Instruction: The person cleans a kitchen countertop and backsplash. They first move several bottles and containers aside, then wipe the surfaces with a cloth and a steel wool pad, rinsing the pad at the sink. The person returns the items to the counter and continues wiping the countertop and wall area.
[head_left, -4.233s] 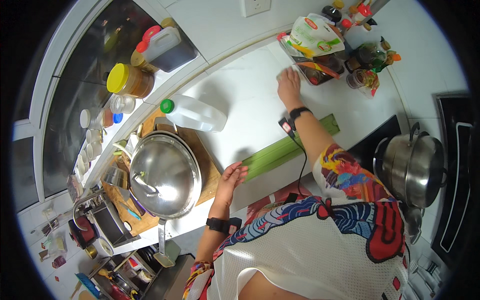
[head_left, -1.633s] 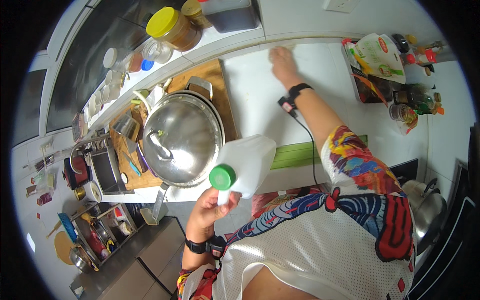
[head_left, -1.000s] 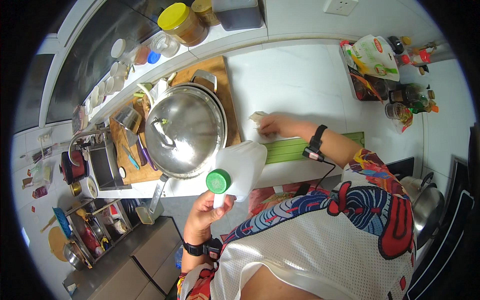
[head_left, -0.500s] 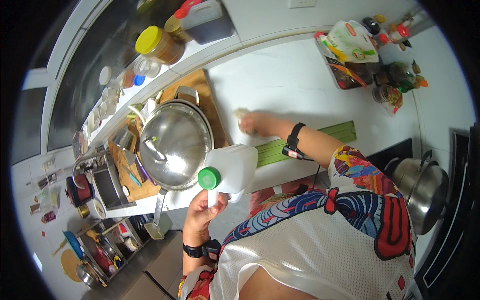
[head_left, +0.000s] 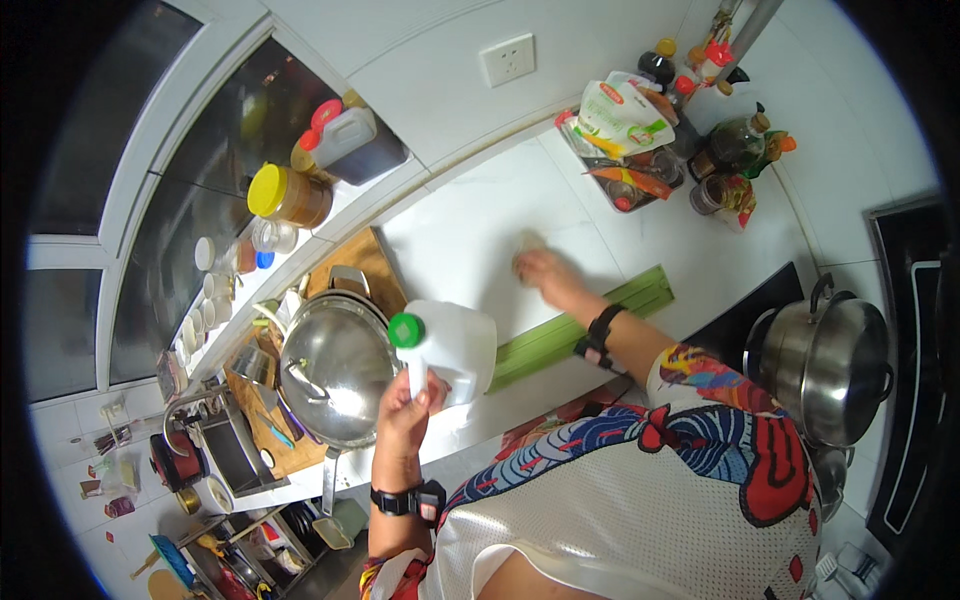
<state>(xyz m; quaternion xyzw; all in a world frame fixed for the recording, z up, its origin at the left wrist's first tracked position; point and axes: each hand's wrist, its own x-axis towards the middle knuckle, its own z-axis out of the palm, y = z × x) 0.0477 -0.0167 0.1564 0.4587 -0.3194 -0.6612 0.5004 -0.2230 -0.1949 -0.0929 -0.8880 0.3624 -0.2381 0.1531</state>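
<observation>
My left hand [head_left: 408, 415] is wrapped round the handle of a translucent white plastic jug [head_left: 465, 345] with a green screw cap. The jug is held above the front of the counter, beside a large lidded steel pan [head_left: 335, 375]. On the white countertop [head_left: 450, 225], my right hand [head_left: 550, 277] is closed on a pale, crumpled cloth [head_left: 527, 243]. Motion blur and the fingers hide part of the cloth. Nearer to me than the right hand, a long green ridged strip [head_left: 575, 330] lies along the counter's front.
A tray [head_left: 650, 200] of bags and bottles stands at the far right. Steel pots [head_left: 825, 370] sit on the right. Under the pan is a wooden board [head_left: 330, 268], with a sink [head_left: 240, 450] further left. Jars and a red-capped jug [head_left: 345, 145] line the windowsill.
My right hand has slid rightward over the counter with the cloth, toward the tray. The left hand still holds the jug. My view has tilted up, showing more wall and a socket.
</observation>
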